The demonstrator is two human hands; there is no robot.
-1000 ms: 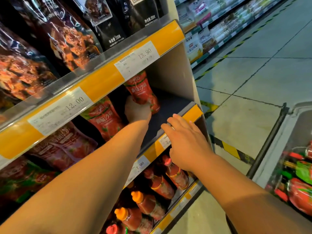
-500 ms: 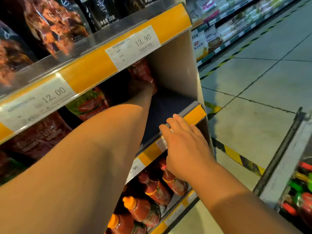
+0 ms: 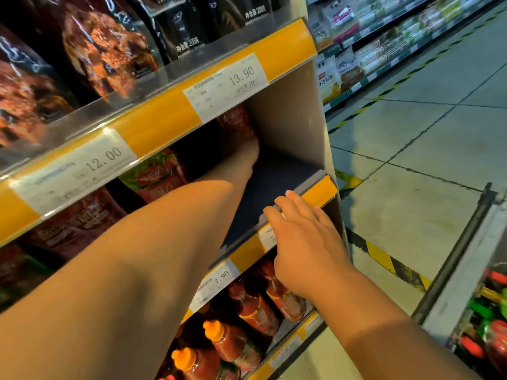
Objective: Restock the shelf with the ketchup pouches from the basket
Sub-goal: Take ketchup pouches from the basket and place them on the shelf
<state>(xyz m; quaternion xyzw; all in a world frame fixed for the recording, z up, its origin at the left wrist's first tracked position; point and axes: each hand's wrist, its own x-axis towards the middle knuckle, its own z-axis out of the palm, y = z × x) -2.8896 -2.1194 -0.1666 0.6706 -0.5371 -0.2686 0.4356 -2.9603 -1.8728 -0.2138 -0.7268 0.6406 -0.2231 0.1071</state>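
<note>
Left hand [image 3: 244,152] deep in shelf [image 3: 277,185] against ketchup pouch [image 3: 236,124], grip indiscernible; right hand [image 3: 304,242] rests flat-fingered on shelf edge.

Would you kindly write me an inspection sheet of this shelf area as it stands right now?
Surface: dark shelf board, mostly bare at the right end.
Job's things: ketchup pouch at the back by the side wall; more pouches to the left; basket at the right edge.
Clutter: sauce bottles on the shelf below.
Grippers: left hand reaches deep at the pouch, grip hidden; right hand rests on the shelf edge, fingers straight.
Cables: nothing seen.
Surroundings: tiled aisle floor, hazard-striped tape.
</note>
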